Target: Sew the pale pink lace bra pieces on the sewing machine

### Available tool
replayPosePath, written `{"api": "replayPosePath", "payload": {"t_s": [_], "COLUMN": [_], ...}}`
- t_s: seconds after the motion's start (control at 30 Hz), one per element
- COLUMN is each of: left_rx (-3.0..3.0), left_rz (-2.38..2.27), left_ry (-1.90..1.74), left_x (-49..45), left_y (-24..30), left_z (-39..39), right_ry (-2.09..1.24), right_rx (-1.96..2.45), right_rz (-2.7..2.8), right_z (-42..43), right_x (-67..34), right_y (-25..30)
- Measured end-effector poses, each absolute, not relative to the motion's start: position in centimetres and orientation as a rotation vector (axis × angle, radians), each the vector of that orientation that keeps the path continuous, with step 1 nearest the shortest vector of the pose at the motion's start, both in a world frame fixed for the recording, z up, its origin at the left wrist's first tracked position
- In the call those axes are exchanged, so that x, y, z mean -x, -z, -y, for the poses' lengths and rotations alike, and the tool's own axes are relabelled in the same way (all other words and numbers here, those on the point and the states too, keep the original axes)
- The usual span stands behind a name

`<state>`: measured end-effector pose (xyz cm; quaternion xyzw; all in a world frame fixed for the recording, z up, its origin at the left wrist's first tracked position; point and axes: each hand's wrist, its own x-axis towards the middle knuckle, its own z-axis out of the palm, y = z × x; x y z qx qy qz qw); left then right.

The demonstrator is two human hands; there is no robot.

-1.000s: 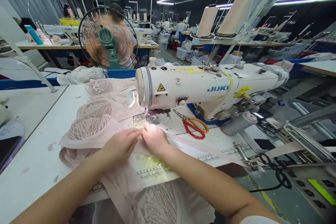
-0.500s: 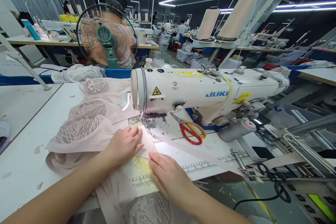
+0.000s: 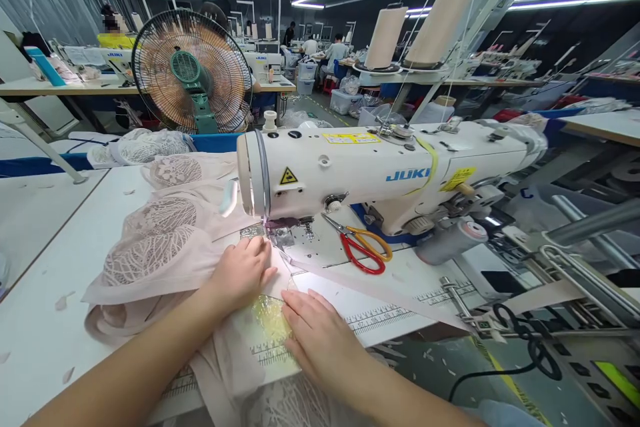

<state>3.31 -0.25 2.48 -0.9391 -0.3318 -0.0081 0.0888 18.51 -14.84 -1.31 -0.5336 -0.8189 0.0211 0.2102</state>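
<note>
A beige lace bra (image 3: 150,253) lies bunched left of the sewing machine (image 3: 330,170), with a flat band (image 3: 280,263) of it running to the needle area. My left hand (image 3: 245,273) bears down on this band just in front of the presser foot, fingers bent together on the cloth. Against the band's right edge rests my right hand (image 3: 325,340), its fingers straight and flat, thumb mostly tucked below. A narrow beige tape (image 3: 370,287) comes from the right toward the foot. More lace cloth (image 3: 295,403) hangs over the table's front edge.
Scissors (image 3: 363,247) with red and yellow handles lie right of the needle. A grey thread cone (image 3: 453,240) leans behind a metal tape guide (image 3: 457,297). Beyond the machine stand a large fan (image 3: 193,73) and thread cones (image 3: 385,37). People sit at distant machines.
The view has shifted slightly, moving the machine a little left in the picture. Both hands stay on the band, with the left hand slightly closer to the presser foot.
</note>
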Motion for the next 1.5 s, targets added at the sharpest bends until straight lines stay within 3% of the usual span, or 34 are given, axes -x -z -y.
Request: {"api": "replayPosePath", "payload": {"t_s": [0.27, 0.53, 1.5], "left_rx": [2.863, 2.887, 2.973], "left_rz": [0.886, 0.486, 0.605], "left_ry": [0.053, 0.274, 0.201], "left_x": [-2.8, -1.3, 0.8], "left_y": [-2.8, -2.2, -2.1], "left_z": [-1.1, 0.3, -4.6], "right_ry": [-0.017, -0.022, -0.103], "right_rx": [1.533, 1.550, 1.493], "right_rz": [2.232, 2.241, 2.177], "right_z": [13.8, 11.8, 11.2], "right_x": [-18.2, -17.3, -16.9], "right_y": [1.4, 1.1, 1.6]}}
